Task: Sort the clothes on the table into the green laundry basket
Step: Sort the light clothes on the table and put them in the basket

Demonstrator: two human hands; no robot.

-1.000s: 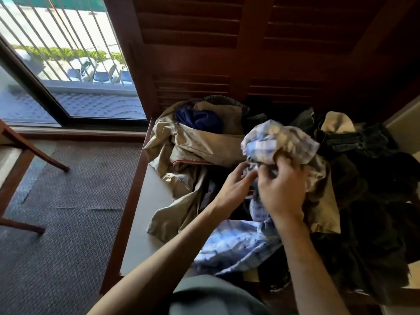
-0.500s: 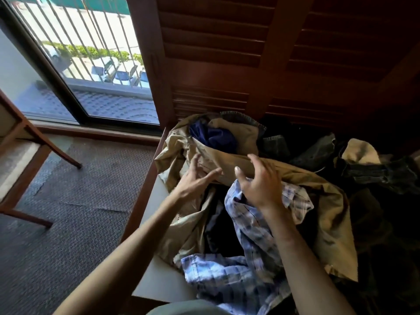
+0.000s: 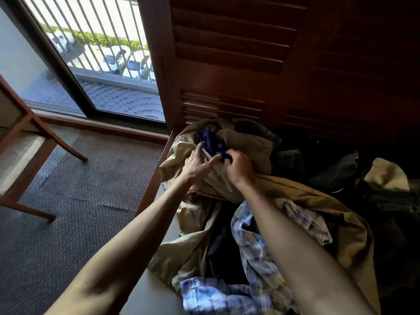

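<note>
A heap of clothes covers the table [image 3: 156, 283]. At its far left a navy blue garment [image 3: 210, 142] lies bunched inside khaki clothes [image 3: 245, 146]. My right hand [image 3: 238, 168] grips the near edge of the navy garment with curled fingers. Beside it, my left hand [image 3: 196, 163] has its fingers spread straight, touching the khaki fabric next to the navy piece. A blue-and-white plaid shirt [image 3: 252, 258] lies under my forearms. Dark garments [image 3: 341, 173] fill the right side. No green laundry basket is in view.
Dark wooden louvred panels [image 3: 250, 64] rise right behind the pile. A glass door with railings [image 3: 97, 53] is at the upper left, over grey carpet [image 3: 79, 189]. A wooden-framed piece of furniture [image 3: 25, 142] stands on the left.
The plaid shirt I held a second ago now lies on the pile. Both hands have reached forward to the far left, and my right hand has taken hold of the navy garment.
</note>
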